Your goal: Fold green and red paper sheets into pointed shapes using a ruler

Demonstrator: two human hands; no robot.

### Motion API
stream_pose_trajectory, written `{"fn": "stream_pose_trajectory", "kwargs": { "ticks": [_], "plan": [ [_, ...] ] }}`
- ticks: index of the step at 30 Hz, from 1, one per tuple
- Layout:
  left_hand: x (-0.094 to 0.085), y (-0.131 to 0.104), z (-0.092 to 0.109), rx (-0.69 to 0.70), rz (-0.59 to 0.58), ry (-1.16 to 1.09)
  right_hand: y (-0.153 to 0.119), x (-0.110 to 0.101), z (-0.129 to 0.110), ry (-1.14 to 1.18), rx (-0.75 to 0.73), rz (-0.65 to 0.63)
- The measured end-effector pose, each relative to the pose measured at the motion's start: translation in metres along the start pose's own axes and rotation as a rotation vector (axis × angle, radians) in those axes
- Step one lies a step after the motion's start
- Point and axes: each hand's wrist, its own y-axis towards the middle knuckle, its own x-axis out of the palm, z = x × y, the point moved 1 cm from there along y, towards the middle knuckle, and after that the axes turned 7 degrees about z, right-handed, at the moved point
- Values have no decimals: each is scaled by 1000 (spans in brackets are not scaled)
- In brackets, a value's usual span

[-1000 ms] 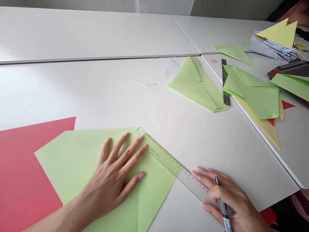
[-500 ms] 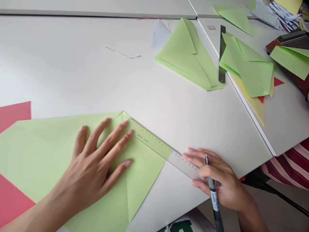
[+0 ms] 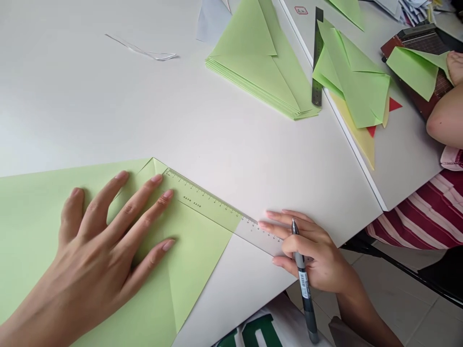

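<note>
My left hand (image 3: pixel 108 236) lies flat with spread fingers on a large light-green sheet of paper (image 3: pixel 202 246), which shows creases and a pencil-thin line near its top corner. Along the sheet's upper right edge runs a clear plastic ruler (image 3: pixel 213 205); two of my left fingertips rest at or by its zero end. The ruler's other end sticks out past the paper, with fingers of my right hand (image 3: pixel 311 253) on it. That same hand holds a grey and black pen (image 3: pixel 304 284) between its fingers, tip pointing up and away from the paper.
Folded green sheets (image 3: pixel 249 62) are stacked behind, beside a metal ruler (image 3: pixel 317 62). Further right lie more folded green paper (image 3: pixel 365 86), a yellow piece (image 3: pixel 363 140) and a brown paper trimmer (image 3: pixel 405 41). Another person's arm (image 3: pixel 448 115) rests there. White strips (image 3: pixel 144 48) lie at upper left.
The view has shifted, so the tabletop items appear further left and a little higher. Red paper at the left has gone out of view; another person's arm has come in. Both hands keep their places.
</note>
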Motion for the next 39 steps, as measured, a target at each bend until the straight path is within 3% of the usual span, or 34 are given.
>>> {"fn": "stream_pose_trajectory", "kwargs": {
  "ticks": [10,39],
  "plan": [
    [-5,3,2,-19,-46,-38,4,3,-5,-82,8,-29],
    [-4,3,3,-21,-2,-32,10,7,-6,-86,-18,2]
  ]
}}
